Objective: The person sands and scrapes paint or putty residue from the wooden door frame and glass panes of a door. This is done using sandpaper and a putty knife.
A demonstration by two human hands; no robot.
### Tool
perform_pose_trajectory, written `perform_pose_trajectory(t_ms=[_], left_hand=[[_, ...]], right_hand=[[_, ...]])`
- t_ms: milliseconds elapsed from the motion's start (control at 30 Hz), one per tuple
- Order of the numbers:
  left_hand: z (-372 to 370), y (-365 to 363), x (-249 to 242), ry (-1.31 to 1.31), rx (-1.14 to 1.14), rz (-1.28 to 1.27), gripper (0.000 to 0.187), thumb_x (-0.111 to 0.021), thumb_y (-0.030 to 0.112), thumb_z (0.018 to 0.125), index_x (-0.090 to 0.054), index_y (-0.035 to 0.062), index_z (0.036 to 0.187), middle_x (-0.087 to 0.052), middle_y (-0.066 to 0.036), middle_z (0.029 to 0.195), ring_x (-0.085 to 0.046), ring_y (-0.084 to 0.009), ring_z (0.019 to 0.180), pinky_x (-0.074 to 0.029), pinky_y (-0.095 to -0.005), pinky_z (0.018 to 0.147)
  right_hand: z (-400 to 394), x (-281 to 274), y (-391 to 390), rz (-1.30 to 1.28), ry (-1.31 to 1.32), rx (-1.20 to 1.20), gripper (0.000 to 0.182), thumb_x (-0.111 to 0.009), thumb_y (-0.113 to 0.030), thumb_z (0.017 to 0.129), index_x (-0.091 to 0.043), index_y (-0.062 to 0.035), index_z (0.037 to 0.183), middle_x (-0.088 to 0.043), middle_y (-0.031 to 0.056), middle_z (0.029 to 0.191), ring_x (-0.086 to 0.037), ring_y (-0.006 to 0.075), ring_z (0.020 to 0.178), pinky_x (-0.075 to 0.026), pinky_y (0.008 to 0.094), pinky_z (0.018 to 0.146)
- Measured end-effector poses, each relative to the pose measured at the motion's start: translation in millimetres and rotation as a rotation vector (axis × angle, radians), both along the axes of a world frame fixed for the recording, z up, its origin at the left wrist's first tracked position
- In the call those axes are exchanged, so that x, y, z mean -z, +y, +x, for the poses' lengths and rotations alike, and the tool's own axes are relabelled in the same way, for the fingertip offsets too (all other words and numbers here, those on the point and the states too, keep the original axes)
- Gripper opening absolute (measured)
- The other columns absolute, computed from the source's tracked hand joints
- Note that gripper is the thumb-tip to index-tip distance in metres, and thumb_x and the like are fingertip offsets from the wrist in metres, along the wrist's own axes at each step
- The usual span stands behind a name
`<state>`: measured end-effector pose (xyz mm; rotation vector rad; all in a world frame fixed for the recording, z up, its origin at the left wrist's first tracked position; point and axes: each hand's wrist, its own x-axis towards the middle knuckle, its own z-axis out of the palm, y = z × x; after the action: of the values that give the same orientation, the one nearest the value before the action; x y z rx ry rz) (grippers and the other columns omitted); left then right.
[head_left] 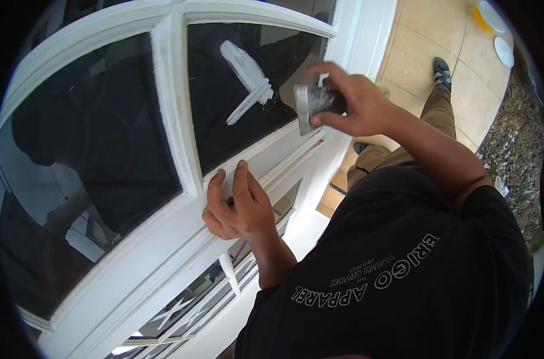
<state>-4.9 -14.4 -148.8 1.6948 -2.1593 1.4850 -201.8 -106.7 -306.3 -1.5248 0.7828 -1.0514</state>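
Note:
My right hand (359, 105) grips a scraper (305, 110) with a wide metal blade, held just off the lower right corner of a dark glass pane (224, 96). White paint strokes (248, 75) meet at an angle on that pane, with small dark flecks beside them. My left hand (239, 206) rests on the white wooden frame (176, 107) below the pane, its fingers apart and slightly bent. Its palm side is partly hidden.
Another dark pane (92, 155) fills the left, with reflections in it. Lower panes (173, 314) carry white crosses. Beige floor tiles (427, 30) lie at the upper right, with a yellow-sided container (486, 18), a white lid (504, 52) and gravel (514, 155) alongside.

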Motion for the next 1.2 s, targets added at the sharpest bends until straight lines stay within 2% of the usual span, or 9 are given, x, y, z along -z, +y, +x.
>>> perform_pose_trajectory(t_ms=[100, 300, 633, 733, 800, 867, 1100, 1167, 1200], left_hand=[[3, 1, -1, 0.017, 0.044, -0.022, 0.013, -0.08, 0.022, 0.077, -0.075, 0.0331, 0.082, -0.067, 0.009, 0.104, -0.053, -0.013, 0.067, -0.035, -0.0291, 0.054], [-2, 8, -1, 0.082, -0.047, -0.034, 0.018, -0.08, 0.021, 0.072, -0.075, 0.0331, 0.085, -0.066, 0.013, 0.106, -0.057, -0.0137, 0.076, -0.043, -0.0311, 0.062], [3, 10, 1, 0.146, -0.024, 0.024, 0.024, -0.078, 0.018, 0.074, -0.074, 0.0341, 0.091, -0.063, 0.014, 0.11, -0.056, -0.0134, 0.079, -0.043, -0.032, 0.065], [3, 11, 2, 0.145, 0.016, -0.006, 0.009, -0.076, 0.024, 0.08, -0.073, 0.0307, 0.084, -0.064, 0.013, 0.107, -0.054, -0.0129, 0.074, -0.039, -0.0309, 0.063], [4, 11, 2, 0.149, -0.01, 0.016, 0.023, -0.077, 0.018, 0.074, -0.074, 0.0329, 0.091, -0.063, 0.014, 0.111, -0.057, -0.0133, 0.08, -0.043, -0.032, 0.066], [4, 10, 2, 0.152, -0.019, 0.011, 0.023, -0.077, 0.018, 0.074, -0.074, 0.0328, 0.091, -0.063, 0.014, 0.111, -0.057, -0.0134, 0.08, -0.043, -0.0319, 0.066], [4, 13, 2, 0.174, -0.014, 0.031, 0.024, -0.077, 0.017, 0.074, -0.074, 0.0325, 0.092, -0.062, 0.013, 0.111, -0.057, -0.0141, 0.082, -0.043, -0.0328, 0.068], [5, 10, 2, 0.17, 0.014, 0.011, 0.019, -0.075, 0.018, 0.076, -0.073, 0.0319, 0.09, -0.063, 0.013, 0.111, -0.056, -0.0135, 0.079, -0.04, -0.0319, 0.066], [5, 11, 2, 0.165, 0.039, -0.003, 0.015, -0.074, 0.019, 0.078, -0.073, 0.0313, 0.087, -0.064, 0.013, 0.11, -0.055, -0.0129, 0.076, -0.038, -0.031, 0.064]], right_hand=[[3, -33, 6, -0.128, 0.409, -0.236, 0.097, -0.078, -0.032, 0.08, -0.018, -0.0244, 0.156, -0.067, 0.0145, 0.072, -0.067, 0.0338, 0.065, -0.051, 0.0405, 0.06], [16, -39, 12, -0.335, 0.734, -0.41, 0.102, -0.077, -0.033, 0.079, -0.011, -0.0288, 0.157, -0.066, 0.013, 0.067, -0.066, 0.0328, 0.062, -0.05, 0.0398, 0.058], [16, -63, 9, -0.353, 0.685, -0.27, 0.102, -0.076, -0.031, 0.079, -0.011, -0.0246, 0.158, -0.067, 0.0157, 0.071, -0.067, 0.0334, 0.066, -0.051, 0.0419, 0.063], [14, -48, 12, -0.351, 0.701, -0.264, 0.102, -0.077, -0.032, 0.078, -0.013, -0.0233, 0.157, -0.067, 0.0161, 0.072, -0.067, 0.0342, 0.068, -0.052, 0.042, 0.064], [15, -45, 14, -0.421, 0.732, -0.293, 0.103, -0.077, -0.033, 0.077, -0.014, -0.0231, 0.157, -0.067, 0.0163, 0.072, -0.067, 0.0348, 0.068, -0.052, 0.0421, 0.065], [8, -59, 18, -0.246, 0.666, -0.215, 0.104, -0.078, -0.034, 0.076, -0.014, -0.0228, 0.157, -0.067, 0.0168, 0.073, -0.067, 0.0358, 0.068, -0.052, 0.0427, 0.067], [13, -43, 17, -0.344, 0.759, -0.312, 0.104, -0.076, -0.033, 0.078, -0.011, -0.0223, 0.157, -0.068, 0.0174, 0.075, -0.068, 0.0368, 0.071, -0.053, 0.043, 0.069], [16, -54, 20, -0.079, 0.646, -0.223, 0.099, -0.075, -0.036, 0.078, -0.017, -0.0234, 0.156, -0.07, 0.0188, 0.084, -0.069, 0.0373, 0.078, -0.054, 0.0431, 0.076], [18, -46, 20, -0.166, 0.637, -0.256, 0.103, -0.075, -0.037, 0.077, -0.012, -0.0212, 0.157, -0.07, 0.0201, 0.084, -0.069, 0.0388, 0.079, -0.054, 0.0435, 0.076]])
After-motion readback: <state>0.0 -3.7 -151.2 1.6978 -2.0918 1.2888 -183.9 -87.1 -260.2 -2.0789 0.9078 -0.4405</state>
